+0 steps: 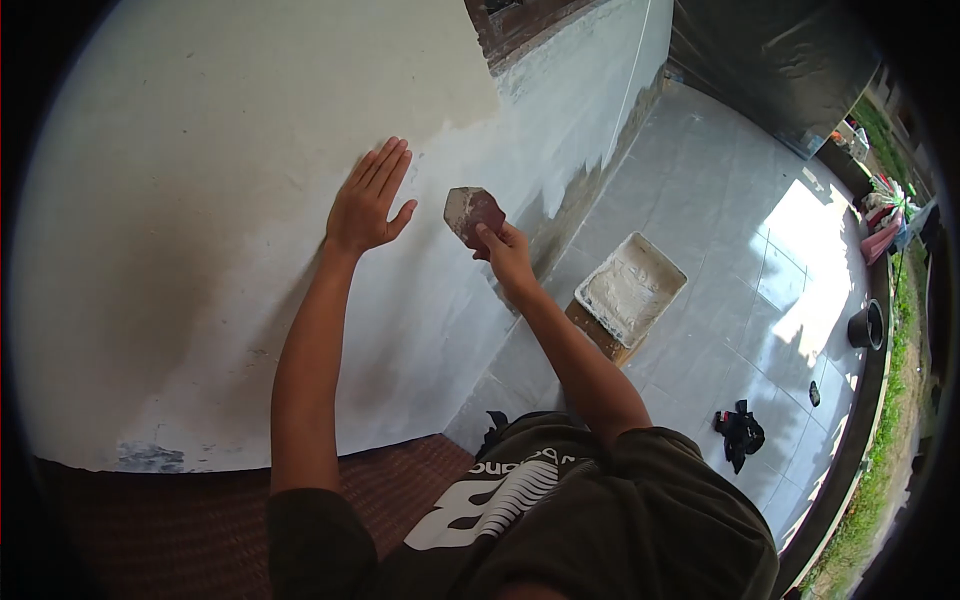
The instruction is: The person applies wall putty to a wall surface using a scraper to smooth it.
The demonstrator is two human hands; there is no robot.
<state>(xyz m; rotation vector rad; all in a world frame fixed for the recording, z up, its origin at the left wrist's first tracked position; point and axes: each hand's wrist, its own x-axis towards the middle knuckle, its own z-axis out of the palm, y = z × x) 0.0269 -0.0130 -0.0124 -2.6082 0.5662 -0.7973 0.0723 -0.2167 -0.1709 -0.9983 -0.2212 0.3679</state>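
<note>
My left hand [370, 205] lies flat against the wall [200, 130], fingers stretched out together and thumb apart. In my right hand [508, 258], pinched between thumb and fingers, is a flat, dark-red putty spreader [474, 215] with angular edges. Pale putty is smeared over its left side. The spreader overlaps a whitish, freshly coated-looking part of the wall in this view. Below and right of my right hand, a shallow white tray [682, 278] holds creamy white putty [632, 290]. The tray rests on a brown board or box [592, 326] on the floor.
Grey tiles [700, 180] cover the floor. A brown window frame [520, 35] sits high in the wall. A dark crumpled item [740, 435] lies on the floor at right, near a black bucket [866, 325]. A reddish-brown woven surface [150, 530] is at lower left.
</note>
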